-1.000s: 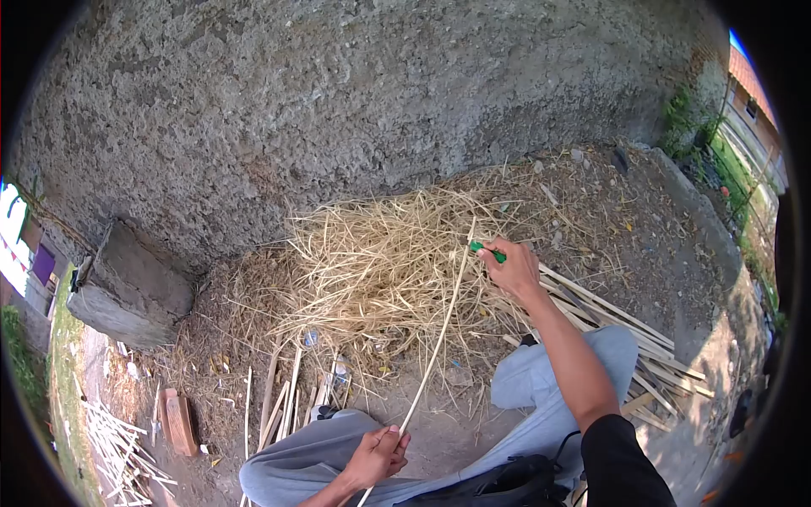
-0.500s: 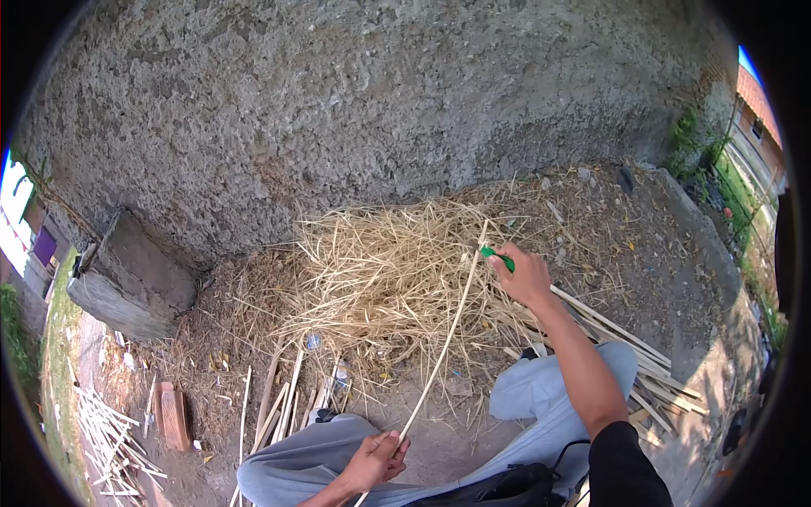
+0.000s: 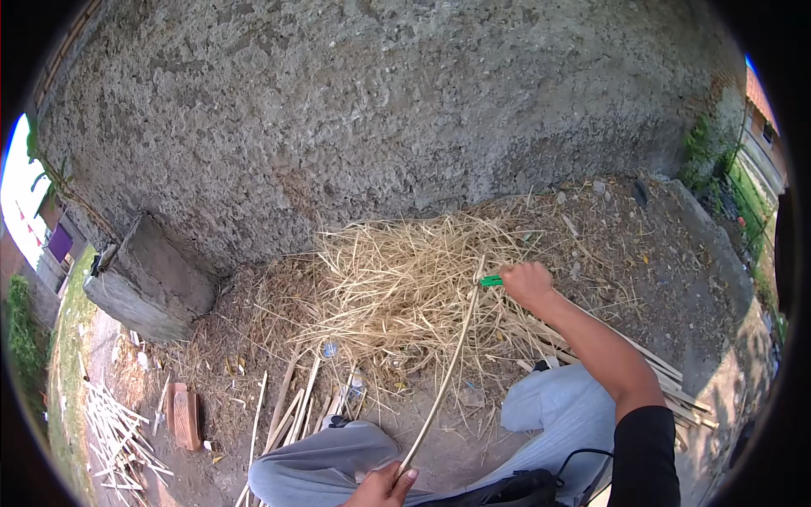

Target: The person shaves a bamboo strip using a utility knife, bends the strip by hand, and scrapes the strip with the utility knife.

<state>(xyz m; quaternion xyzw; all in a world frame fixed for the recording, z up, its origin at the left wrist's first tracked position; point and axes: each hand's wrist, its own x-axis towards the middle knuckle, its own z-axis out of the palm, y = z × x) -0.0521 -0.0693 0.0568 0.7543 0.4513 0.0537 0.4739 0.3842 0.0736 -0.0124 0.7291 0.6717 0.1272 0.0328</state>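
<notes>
My left hand [image 3: 382, 487], low in the view near my lap, is closed around the lower part of a long thin wooden strip [image 3: 450, 368]. The strip slants up and away to the right, its far end over a heap of pale shavings [image 3: 405, 296]. In my right hand [image 3: 527, 284] is a green-handled tool [image 3: 492, 281], gripped in a fist. The front of this tool meets the strip near its far end; its blade is too small to make out clearly.
A rough grey wall [image 3: 380, 110] rises behind the heap. To the left stand a concrete block [image 3: 156, 287], a reddish brick [image 3: 183, 416] and a pile of cut strips [image 3: 122, 439]. More strips [image 3: 676, 393] lie beside my right knee, and others [image 3: 296, 406] by my left leg.
The view has shifted slightly. My right hand has turned, its back now upward and the green tool level across the strip. My left hand sits lower in view, still holding the strip.
</notes>
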